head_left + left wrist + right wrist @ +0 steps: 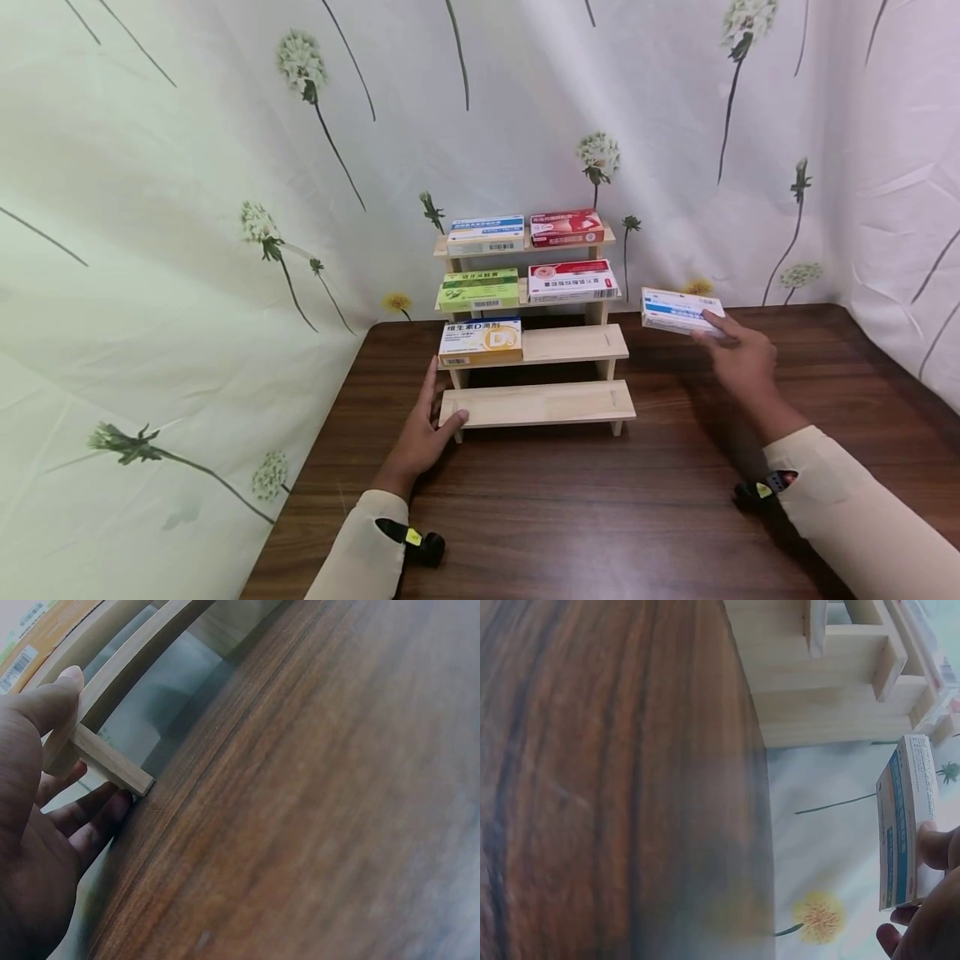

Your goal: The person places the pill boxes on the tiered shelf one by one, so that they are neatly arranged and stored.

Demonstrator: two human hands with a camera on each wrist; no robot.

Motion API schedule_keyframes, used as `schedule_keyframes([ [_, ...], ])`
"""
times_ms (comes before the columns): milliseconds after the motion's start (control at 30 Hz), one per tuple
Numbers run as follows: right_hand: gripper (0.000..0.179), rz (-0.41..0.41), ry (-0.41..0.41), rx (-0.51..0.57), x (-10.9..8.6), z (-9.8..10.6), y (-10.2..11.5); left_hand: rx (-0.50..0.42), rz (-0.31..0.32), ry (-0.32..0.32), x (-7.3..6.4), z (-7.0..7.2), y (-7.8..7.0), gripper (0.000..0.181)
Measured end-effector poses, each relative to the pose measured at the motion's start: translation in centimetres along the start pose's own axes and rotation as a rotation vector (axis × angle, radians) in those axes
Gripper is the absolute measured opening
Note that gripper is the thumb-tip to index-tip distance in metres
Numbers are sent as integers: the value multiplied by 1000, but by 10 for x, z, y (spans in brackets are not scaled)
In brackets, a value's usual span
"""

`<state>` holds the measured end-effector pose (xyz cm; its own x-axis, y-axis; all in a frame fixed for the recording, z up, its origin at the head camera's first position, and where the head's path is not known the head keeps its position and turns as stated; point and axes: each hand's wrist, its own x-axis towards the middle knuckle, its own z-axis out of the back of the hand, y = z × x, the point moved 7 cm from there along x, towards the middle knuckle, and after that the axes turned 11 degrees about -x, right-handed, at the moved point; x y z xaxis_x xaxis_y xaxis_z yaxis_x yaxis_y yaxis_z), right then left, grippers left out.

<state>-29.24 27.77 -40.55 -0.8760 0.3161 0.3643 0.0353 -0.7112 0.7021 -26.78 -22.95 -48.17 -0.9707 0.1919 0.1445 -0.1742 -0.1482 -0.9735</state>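
My right hand [742, 358] pinches a white and blue medicine box [681, 312] by its right end, holding it in the air to the right of a stepped wooden rack [536, 404]. In the right wrist view the thumb presses one face of that box [911, 821]. At the rack's left end my left hand [423, 433] grips the lowest step, thumb on top and fingers along the side and below. Boxes on the rack are a yellow-white vitamin D box [480, 342], a green box [478, 290], a white-red box [572, 281], a blue-white box [486, 235] and a red box [566, 227].
The rack stands on a dark wooden table [570, 508]. A white curtain [510, 108] printed with flowers hangs right behind and to the left of it. Each wrist wears a dark strap with a small device, such as the left wrist device [423, 547].
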Motion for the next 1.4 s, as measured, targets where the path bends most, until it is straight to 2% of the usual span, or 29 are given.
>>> schedule_keyframes([
  [200,45,9,-19,-20,-4,7,9,3,-7,-1,1,0,-2,103],
  [500,48,-22,13,-30,-18,20,17,7,-5,2,1,0,-2,104],
  [700,46,39,-2,-78,-27,24,25,6,-10,6,1,0,-2,104],
  [1033,46,21,31,-46,-41,26,34,10,-5,-3,0,1,-1,105],
  [1400,48,38,63,-15,-52,23,44,11,-3,-1,-1,0,-3,105],
])
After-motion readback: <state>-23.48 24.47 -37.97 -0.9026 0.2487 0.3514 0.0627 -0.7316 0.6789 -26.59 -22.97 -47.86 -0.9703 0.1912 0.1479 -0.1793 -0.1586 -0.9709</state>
